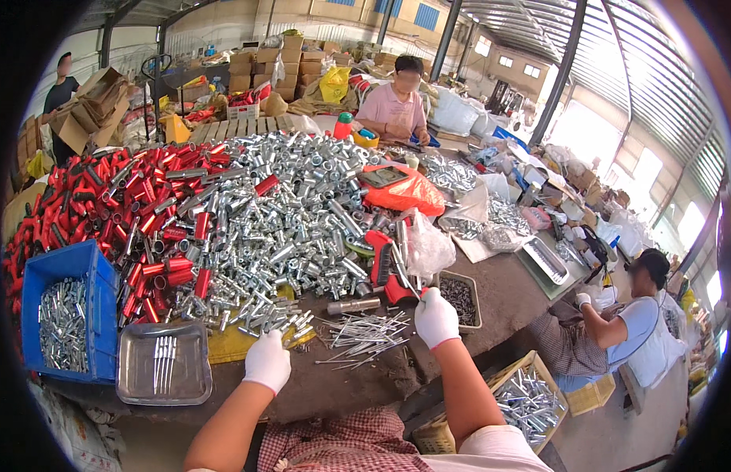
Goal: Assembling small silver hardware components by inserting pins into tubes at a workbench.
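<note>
My left hand (268, 363), in a white glove, is closed with its fingertips at the near edge of a heap of silver metal sleeves (263, 236); whatever it pinches is too small to make out. Also gloved in white, my right hand (438, 319) has its fingers drawn together beside a red and black handheld tool (381, 259) and a tray of small dark pieces (458, 293). What lies in those fingers does not show clearly. Between my hands, thin metal rods (364, 340) are scattered on the dark table. A thicker metal tube (353, 306) lies just beyond them.
At left stand a blue bin (106, 275) of metal parts and a metal tray (196, 385) holding several rods with sleeves. Red metal tubes (90, 200) are heaped behind. A yellow crate (434, 439) sits by my right arm. One person sits across the table, another at right.
</note>
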Tool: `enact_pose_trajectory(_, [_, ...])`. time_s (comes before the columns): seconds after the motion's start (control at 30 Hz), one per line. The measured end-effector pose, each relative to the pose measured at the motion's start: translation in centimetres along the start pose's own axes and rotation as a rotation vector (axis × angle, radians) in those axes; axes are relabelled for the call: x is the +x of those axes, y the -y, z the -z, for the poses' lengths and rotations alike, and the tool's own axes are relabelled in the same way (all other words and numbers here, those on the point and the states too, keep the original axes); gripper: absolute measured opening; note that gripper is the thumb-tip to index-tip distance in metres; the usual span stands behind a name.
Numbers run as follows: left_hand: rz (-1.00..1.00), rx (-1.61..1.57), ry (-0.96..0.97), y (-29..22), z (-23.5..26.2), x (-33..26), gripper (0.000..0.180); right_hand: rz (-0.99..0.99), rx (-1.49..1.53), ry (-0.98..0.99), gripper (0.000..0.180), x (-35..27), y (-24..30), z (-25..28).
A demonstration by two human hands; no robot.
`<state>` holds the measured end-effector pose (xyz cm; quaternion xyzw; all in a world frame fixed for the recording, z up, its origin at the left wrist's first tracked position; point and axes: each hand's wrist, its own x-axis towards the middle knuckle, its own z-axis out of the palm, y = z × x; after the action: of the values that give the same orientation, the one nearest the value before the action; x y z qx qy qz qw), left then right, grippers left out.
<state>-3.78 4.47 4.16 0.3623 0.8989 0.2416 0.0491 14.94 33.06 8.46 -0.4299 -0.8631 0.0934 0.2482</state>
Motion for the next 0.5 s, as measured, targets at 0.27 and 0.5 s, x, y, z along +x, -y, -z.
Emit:
enact_pose_trajectory(0.27, [-0.250, -0.212, -0.345, 2.3, 0.2, -4.7, 0.011, 0.647, 0.354, 0.365, 0.005, -7.4, 9.1, 3.1])
enact_pose_trajectory(0.5, [-0.215, -0.325, -0.234, 1.9, -0.3, -7.7, 0.016, 0.738, 0.642, 0.448, 0.007, -12.8, 9.0, -4.6])
